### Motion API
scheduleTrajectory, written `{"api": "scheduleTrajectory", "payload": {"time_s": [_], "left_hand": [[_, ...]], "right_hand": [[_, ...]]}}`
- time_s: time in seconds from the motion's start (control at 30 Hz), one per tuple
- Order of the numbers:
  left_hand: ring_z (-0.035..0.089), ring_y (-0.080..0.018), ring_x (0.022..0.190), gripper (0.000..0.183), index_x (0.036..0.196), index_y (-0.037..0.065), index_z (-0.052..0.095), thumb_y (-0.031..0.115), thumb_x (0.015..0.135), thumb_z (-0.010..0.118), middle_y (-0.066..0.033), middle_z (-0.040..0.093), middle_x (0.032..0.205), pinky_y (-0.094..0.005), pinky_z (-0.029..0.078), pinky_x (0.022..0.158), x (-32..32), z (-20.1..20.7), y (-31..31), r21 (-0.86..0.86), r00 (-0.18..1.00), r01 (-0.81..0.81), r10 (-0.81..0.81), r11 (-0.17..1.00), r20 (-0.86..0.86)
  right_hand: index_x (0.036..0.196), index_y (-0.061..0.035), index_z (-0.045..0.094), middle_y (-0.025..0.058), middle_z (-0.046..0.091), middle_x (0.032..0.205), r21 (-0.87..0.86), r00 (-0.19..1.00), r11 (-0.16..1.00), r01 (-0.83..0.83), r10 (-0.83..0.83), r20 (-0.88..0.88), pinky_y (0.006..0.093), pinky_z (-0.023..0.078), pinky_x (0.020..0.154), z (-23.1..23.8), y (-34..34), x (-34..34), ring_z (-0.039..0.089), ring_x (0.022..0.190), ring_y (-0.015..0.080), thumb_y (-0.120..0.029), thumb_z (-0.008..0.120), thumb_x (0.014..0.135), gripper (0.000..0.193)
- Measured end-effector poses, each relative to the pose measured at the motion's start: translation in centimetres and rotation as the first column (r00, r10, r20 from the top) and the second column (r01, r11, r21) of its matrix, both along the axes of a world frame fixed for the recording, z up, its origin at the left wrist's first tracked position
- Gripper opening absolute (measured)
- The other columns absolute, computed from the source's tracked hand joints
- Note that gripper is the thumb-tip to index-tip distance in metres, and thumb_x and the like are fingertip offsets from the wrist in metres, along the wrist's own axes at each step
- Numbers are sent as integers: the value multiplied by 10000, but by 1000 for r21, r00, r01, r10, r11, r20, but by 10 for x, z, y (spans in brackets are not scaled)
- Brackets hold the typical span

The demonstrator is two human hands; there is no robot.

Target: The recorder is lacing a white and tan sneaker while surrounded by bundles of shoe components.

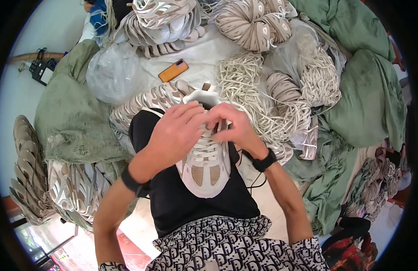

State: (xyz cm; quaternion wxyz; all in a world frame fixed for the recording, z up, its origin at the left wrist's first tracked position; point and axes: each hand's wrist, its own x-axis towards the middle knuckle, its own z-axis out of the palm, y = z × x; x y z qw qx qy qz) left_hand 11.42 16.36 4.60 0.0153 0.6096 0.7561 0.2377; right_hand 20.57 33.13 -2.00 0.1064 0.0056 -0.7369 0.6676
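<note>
Nearest the body, a patterned shirt (218,244) meets black trousers (191,212), and on the raised thigh rests a white-and-beige sneaker (205,168), sole down, between the two forearms. Its rounded toe (209,192) points back at the wearer, and its long axis runs almost straight away from the lap, so the crossed white lacing (206,150) climbs from the mesh forefoot toward the hands. The left hand (176,132) comes in aslant from the lower left and lies across the upper eyelets, covering much of that side, its fingers bent over the shoe's midline. The right hand (237,126) flanks the opposite edge, thumb and forefinger curled inward toward the same spot. Both are about equally near the top of the lacing, their fingertips almost meeting there; whether either one pinches a lace end cannot be told, since the fingers hide it. Just past the knuckles opens the pale collar (203,96), at the far end of the shoe. Beyond it to the left leans a row of beige shoe uppers (152,97); to the right spreads a tangle of cream laces (240,77). Farther off, an orange smartphone (173,70) lies on white sheeting (200,56), with a round bundle of uppers (252,25) behind.
</note>
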Motion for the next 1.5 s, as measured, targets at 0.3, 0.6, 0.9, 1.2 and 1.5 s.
{"api": "scheduleTrajectory", "payload": {"time_s": [0.3, 0.6, 0.9, 1.2, 1.5], "left_hand": [[510, -232, 1084, 257, 958, 67, 588, 44, 704, 616, -60, 570, 1033, -353, 418, 838, 9, -15, -14, -10, 999, -26, 27, 1000, 27], [511, -294, 1090, 253, 992, 58, 594, 11, 744, 578, -113, 576, 1044, -381, 417, 886, 8, -21, -30, -15, 977, -117, 118, 993, 176], [520, -285, 1079, 269, 996, 61, 593, 7, 732, 588, -114, 584, 1026, -376, 420, 866, 9, -23, -27, 39, 976, -128, 119, 991, 181], [523, -280, 1082, 289, 1019, 61, 589, 10, 735, 589, -117, 585, 1060, -363, 409, 886, 6, -21, -27, 21, 947, -160, 147, 987, 285], [498, -321, 1088, 274, 952, 34, 579, 24, 683, 628, -160, 536, 1112, -376, 426, 855, 34, -6, -10, 95, 937, -313, 291, 945, 193]], "right_hand": [[729, -100, 581, 2, 540, 680, 669, 894, 738, 84, 241, -379, 326, 409, 762, 17, 14, -3, 546, 701, 176, -32, 661, 591, 174], [688, -69, 567, 37, 551, 679, 607, 865, 711, 355, -5, -501, 356, 431, 669, 33, 24, -2, 547, 709, 209, -31, 582, 599, 97], [760, -69, 575, 5, 543, 654, 872, 913, 484, 74, 320, -255, 295, 436, 524, 24, -13, 6, 532, 621, 170, -100, 604, 613, 152], [746, -53, 542, 37, 489, 630, 725, 759, 544, 423, 224, -611, 296, 416, 513, 32, -19, -1, 510, 557, 180, -117, 594, 596, 172], [778, -31, 593, 104, 614, 754, 312, 780, 792, 525, -302, -548, 295, 462, 539, 0, -43, 11, 589, 630, 232, 69, 628, 613, 196]]}}
